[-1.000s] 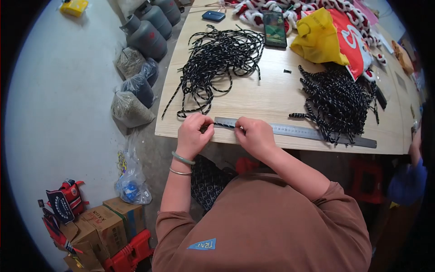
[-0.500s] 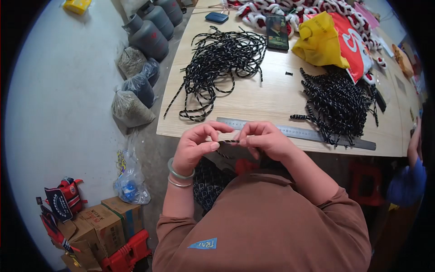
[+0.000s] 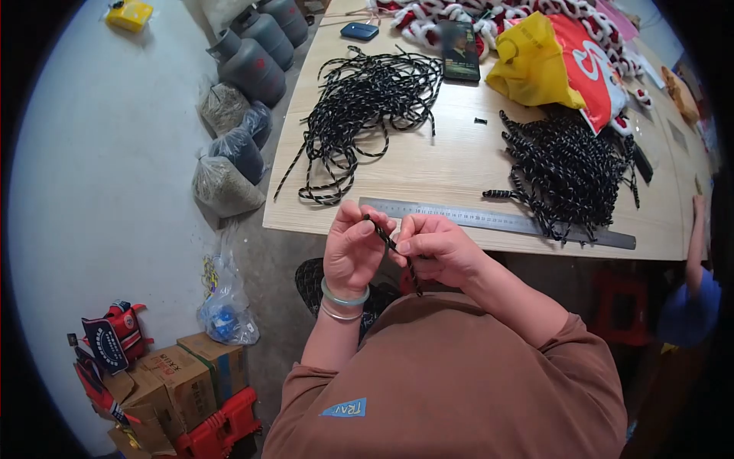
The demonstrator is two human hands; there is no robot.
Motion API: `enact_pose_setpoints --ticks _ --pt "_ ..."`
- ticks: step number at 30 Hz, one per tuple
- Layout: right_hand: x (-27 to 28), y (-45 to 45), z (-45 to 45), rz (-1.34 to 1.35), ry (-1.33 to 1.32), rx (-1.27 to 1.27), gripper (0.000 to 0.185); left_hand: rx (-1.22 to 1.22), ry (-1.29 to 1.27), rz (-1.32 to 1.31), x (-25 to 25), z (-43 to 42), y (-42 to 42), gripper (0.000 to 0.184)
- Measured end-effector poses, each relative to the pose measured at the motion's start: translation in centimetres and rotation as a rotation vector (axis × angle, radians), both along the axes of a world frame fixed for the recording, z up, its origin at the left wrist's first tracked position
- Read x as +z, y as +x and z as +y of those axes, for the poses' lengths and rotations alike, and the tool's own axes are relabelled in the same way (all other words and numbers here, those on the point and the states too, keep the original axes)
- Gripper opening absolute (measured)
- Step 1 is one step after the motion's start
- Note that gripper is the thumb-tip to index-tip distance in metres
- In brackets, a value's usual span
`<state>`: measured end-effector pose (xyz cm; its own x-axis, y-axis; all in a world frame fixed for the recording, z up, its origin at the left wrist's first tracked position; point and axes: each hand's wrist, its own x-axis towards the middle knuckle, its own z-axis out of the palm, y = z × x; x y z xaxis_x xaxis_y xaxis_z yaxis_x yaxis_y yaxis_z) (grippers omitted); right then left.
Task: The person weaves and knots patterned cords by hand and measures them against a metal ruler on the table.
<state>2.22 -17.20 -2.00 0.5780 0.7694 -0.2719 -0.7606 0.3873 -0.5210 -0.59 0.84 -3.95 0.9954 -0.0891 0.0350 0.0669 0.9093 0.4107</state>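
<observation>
A black cord [image 3: 380, 232] with light flecks runs between my two hands, just off the table's front edge. My left hand [image 3: 354, 249], with bangles at its wrist, pinches its upper end. Closed on the same cord lower down is my right hand [image 3: 436, 246], and a tail hangs beneath it toward my shirt. Beyond my hands lies a steel ruler [image 3: 459, 216] along the table edge. Loose lengths of similar cord form a pile [image 3: 367, 99] at the left. Knotted or coiled cords make a denser heap [image 3: 566, 164] at the right, partly over the ruler.
A phone [image 3: 460, 53], a yellow bag [image 3: 531, 65] and a red bag [image 3: 592, 73] lie farther back on the table [image 3: 428, 168]. Gas cylinders [image 3: 256, 69] and filled sacks [image 3: 225, 183] line the wall. Another person's arm [image 3: 695, 237] reaches in at the right.
My left hand has turned upward and moved right, closer to my right hand. The cord between them has gone from nearly level to slanted, its tail now hanging below my right hand.
</observation>
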Motion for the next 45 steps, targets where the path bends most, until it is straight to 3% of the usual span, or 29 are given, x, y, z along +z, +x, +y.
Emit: enact_pose_setpoints --ticks 1,4,8,16,21,22,23,25,28,36,45 --pt "0.1 0.0 -0.1 0.007 0.01 0.003 0.013 0.02 -0.06 0.052 0.2 -0.4 -0.2 0.026" --pt "0.1 0.3 -0.9 0.002 0.016 -0.028 0.012 -0.084 0.143 -0.09 0.9 -1.0 0.1 0.037" --pt "0.5 0.3 -1.8 -0.014 -0.012 -0.008 0.011 -0.157 0.465 -0.11 -0.2 -0.6 -0.5 0.025" --pt "0.4 0.2 -2.1 -0.053 -0.067 0.053 0.008 -0.177 0.553 -0.049 1.1 -1.3 -0.7 0.015" --pt "0.9 1.7 -3.5 -0.792 -0.391 -0.079 0.019 -0.106 0.509 0.017 0.7 -0.6 -0.3 0.02" --pt "1.2 2.5 -4.1 -0.978 -0.423 -0.119 0.023 -0.207 0.504 0.082 0.9 -0.4 -0.4 0.02" --pt "2.2 3.1 -5.1 -0.853 -0.436 -0.009 0.03 -0.309 0.497 0.147 1.5 -0.1 -0.6 0.021" --pt "3.9 3.8 -5.1 -0.941 -0.478 0.031 0.034 -0.475 0.444 0.194 1.5 -0.3 -1.0 0.023" --pt "3.7 4.4 -4.8 -1.017 -0.416 0.062 0.038 -0.652 0.159 0.158 0.7 -0.3 -0.9 0.025" --pt "3.4 4.3 -4.5 -1.024 -0.429 0.169 0.03 -0.719 0.232 0.212 0.8 -0.6 -1.3 0.024" --pt "2.2 3.5 -4.2 -0.763 -0.225 0.026 0.032 -0.727 0.099 0.165 1.1 -0.5 -1.2 0.024"
